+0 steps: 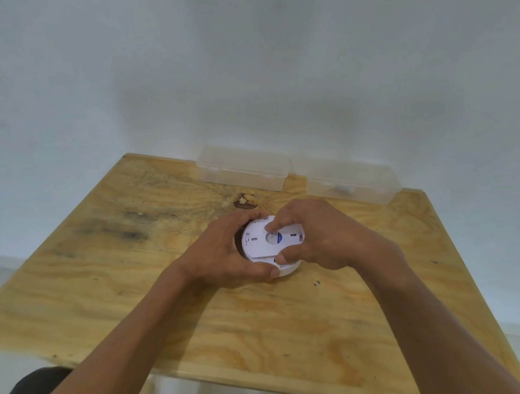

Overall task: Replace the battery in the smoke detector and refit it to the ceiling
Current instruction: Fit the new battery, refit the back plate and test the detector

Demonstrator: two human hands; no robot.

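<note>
A round white smoke detector lies on the wooden table with its back side up, showing a flat white mounting plate with slots and a blue mark at its centre. My left hand wraps around the detector's left and near rim, thumb along the front edge. My right hand grips the plate from the right, index finger pressing near its centre hole and thumb on the near edge. No battery is visible.
Two clear plastic lidded boxes stand at the table's far edge against the white wall: the left box and the right box, which holds a small pale item. A dark knot marks the wood behind the detector.
</note>
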